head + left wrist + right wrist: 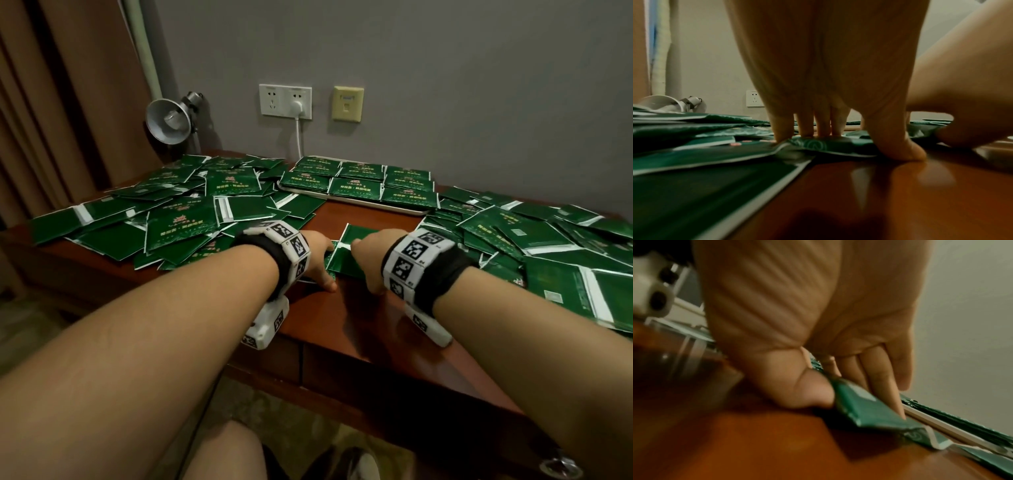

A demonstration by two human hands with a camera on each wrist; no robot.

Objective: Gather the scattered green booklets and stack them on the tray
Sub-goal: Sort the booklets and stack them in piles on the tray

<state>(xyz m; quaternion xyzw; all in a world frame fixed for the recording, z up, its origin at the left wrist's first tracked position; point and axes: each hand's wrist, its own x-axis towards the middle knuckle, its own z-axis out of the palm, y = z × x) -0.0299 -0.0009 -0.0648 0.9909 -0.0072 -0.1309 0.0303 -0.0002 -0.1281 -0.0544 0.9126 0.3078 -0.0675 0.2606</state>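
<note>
Green booklet (pixel 346 253) lay on the wooden desk (pixel 342 308); left hand (pixel 320 260) pressed it with straight fingers, right hand (pixel 371 257) pinched its edge.

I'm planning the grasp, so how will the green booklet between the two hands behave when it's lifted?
The booklet is probably floppy: its corner already buckles beside the right hand. It looks thin and light, lying almost flat on the table. Its glossy cover may slide, so pinching with thumb and fingers seems wise.
</note>
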